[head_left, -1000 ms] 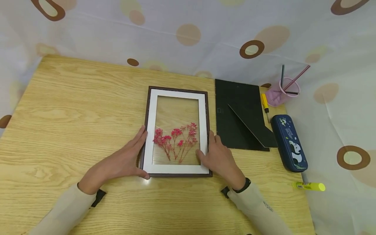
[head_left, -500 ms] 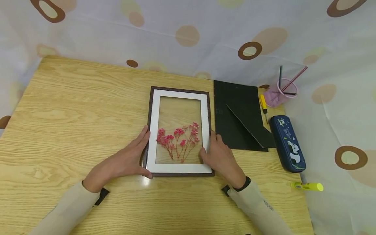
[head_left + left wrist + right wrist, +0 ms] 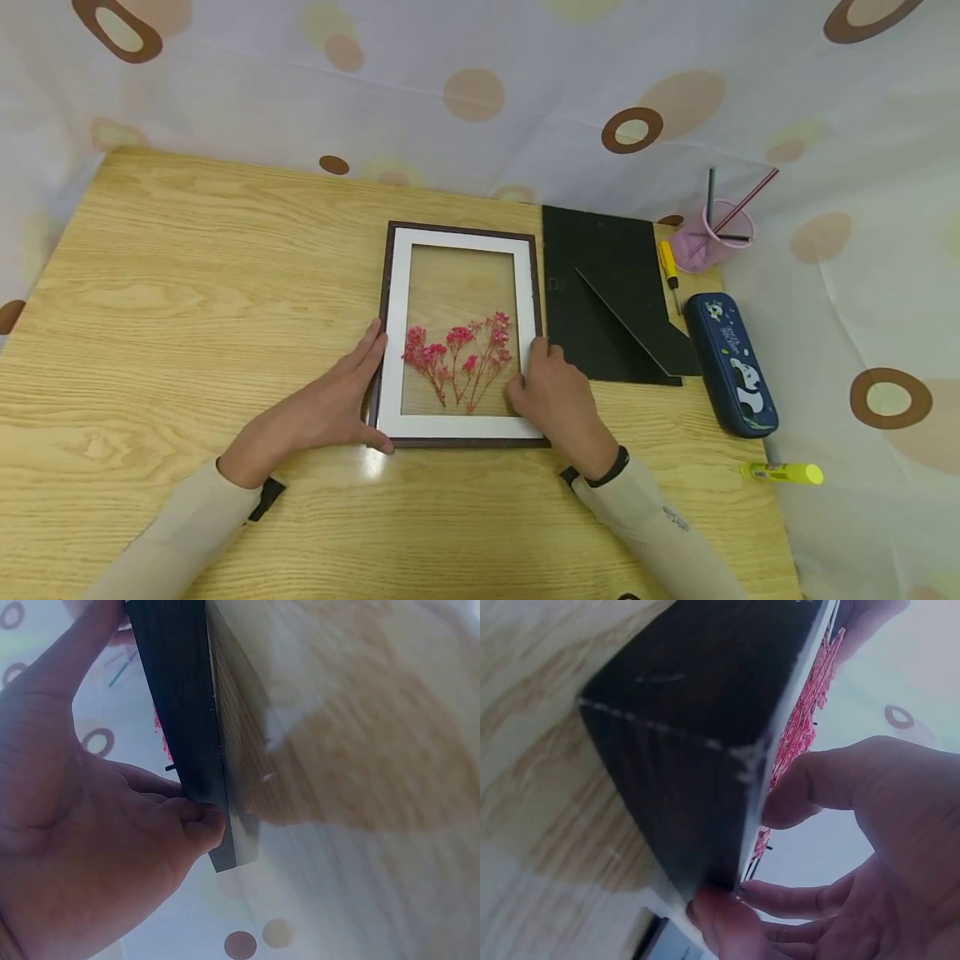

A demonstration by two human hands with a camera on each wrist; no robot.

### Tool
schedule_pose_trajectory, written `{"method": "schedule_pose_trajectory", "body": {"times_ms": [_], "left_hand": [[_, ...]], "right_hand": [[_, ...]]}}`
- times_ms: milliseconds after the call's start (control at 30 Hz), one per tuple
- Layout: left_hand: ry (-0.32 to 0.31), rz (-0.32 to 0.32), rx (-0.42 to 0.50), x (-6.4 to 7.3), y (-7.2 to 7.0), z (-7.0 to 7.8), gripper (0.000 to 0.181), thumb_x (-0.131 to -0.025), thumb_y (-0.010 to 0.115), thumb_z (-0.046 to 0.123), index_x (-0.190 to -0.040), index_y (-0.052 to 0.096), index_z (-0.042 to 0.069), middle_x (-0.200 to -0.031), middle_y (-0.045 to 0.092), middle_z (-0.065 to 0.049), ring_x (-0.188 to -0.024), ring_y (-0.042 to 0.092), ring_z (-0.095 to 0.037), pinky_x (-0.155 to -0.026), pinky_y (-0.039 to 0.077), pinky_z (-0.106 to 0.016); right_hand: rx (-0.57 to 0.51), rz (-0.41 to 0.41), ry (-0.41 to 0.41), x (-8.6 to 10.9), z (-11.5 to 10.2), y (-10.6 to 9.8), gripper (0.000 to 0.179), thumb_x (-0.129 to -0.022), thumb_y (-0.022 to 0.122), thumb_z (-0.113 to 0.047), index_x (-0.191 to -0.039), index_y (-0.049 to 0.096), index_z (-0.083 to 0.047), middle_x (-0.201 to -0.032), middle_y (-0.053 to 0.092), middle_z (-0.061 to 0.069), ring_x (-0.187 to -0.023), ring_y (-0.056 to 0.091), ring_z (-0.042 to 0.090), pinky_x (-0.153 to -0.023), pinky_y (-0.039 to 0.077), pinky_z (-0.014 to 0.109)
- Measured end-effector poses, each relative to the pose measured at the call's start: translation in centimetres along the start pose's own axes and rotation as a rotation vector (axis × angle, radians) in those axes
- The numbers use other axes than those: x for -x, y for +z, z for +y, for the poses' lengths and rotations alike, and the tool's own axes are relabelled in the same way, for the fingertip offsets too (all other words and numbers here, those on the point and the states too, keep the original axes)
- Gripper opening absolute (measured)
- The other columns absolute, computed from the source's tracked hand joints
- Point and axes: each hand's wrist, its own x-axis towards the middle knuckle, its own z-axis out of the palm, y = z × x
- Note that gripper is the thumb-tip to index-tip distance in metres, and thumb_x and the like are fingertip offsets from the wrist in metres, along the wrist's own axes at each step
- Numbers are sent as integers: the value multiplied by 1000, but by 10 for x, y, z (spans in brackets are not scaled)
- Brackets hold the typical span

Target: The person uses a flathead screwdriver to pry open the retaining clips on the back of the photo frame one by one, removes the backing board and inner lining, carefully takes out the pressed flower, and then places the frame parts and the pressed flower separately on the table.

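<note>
On the wooden table lies a dark-rimmed picture frame (image 3: 386, 292) with a white mat (image 3: 465, 427). Pink dried flowers (image 3: 459, 337) show inside the mat's opening. My left hand (image 3: 326, 410) rests on the frame's left side with straight fingers, its thumb spread to the lower left corner. In the left wrist view, that hand's fingertips (image 3: 206, 829) touch the dark side wall. My right hand (image 3: 558, 396) grips the frame's lower right side, thumb over the mat and fingers bent at the outer edge. The right wrist view shows the thumb (image 3: 795, 799) beside the flowers.
A black backing board (image 3: 600, 333) with a stand leg lies just right of the frame. Beyond it are a yellow-handled screwdriver (image 3: 667, 262), a pink pencil cup (image 3: 693, 250), a navy panda pencil case (image 3: 733, 375) and a yellow glue stick (image 3: 783, 473).
The frame has slid slightly right with both hands on it, narrowing the gap to the black backing board. The right index finger looks more bent.
</note>
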Motion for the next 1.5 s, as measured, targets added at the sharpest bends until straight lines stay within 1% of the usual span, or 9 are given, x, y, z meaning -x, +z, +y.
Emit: {"method": "schedule_pose_trajectory", "body": {"times_ms": [167,367,633,900,1033,1167,1367,1433,1500], "left_hand": [[6,5,-5,0,0,0,144,-61,95,46,-157,1,-7,-165,-13,-19,-150,9,-44,-117,22,-53],[16,11,-11,0,1,-1,144,-61,95,46,-157,2,-8,-165,-12,-21,-150,8,-44,-118,22,-53],[24,27,-13,3,0,0,143,-60,95,46,-157,4,-7,-166,-10,-20,-150,9,-43,-117,22,-53],[34,39,0,7,-1,3,133,-65,93,46,-156,13,-9,-166,-6,-19,-150,14,-42,-117,25,-52],[18,32,80,9,-2,5,126,-71,90,44,-157,14,-7,-167,-2,-17,-150,13,-39,-117,26,-52],[-3,58,190,10,-6,9,114,-78,86,40,-158,16,-2,-166,7,-18,-151,14,-38,-117,23,-55],[-19,132,196,12,-6,17,97,-88,78,38,-158,22,1,-162,22,-22,-148,22,-40,-117,22,-56],[-28,155,219,12,-6,19,92,-90,76,35,-157,25,-1,-160,28,-23,-146,29,-40,-116,27,-55],[-50,163,318,12,-6,21,85,-93,74,30,-155,27,-3,-154,36,-26,-140,39,-40,-112,36,-50]], "right_hand": [[100,52,-52,2,-7,1,19,-86,62,-12,-88,48,1,-63,43,10,-47,43,21,-38,31,34],[192,61,-84,2,-16,0,23,-88,69,-14,-86,52,2,-56,43,8,-44,48,20,-36,37,33],[165,-2,-49,3,-16,-2,26,-89,70,-16,-86,52,3,-60,46,10,-47,49,19,-39,38,32],[140,12,-53,2,-12,-2,23,-88,65,-11,-77,47,-1,-58,42,7,-46,42,17,-38,31,30],[118,7,-49,3,-12,-2,22,-88,64,-10,-77,47,-1,-59,42,7,-47,40,17,-39,30,30],[97,-10,-31,2,-11,-4,20,-88,63,-10,-78,48,-1,-60,43,8,-48,40,17,-40,30,30],[69,-22,-11,2,-10,-5,19,-87,63,-10,-79,50,0,-63,45,9,-50,41,19,-42,31,31],[67,-20,-12,2,-9,-5,18,-87,64,-10,-79,50,0,-64,45,9,-51,42,19,-42,32,31],[62,-14,-16,2,-9,-5,18,-86,64,-10,-80,51,1,-64,46,10,-51,43,19,-42,33,31]]}}
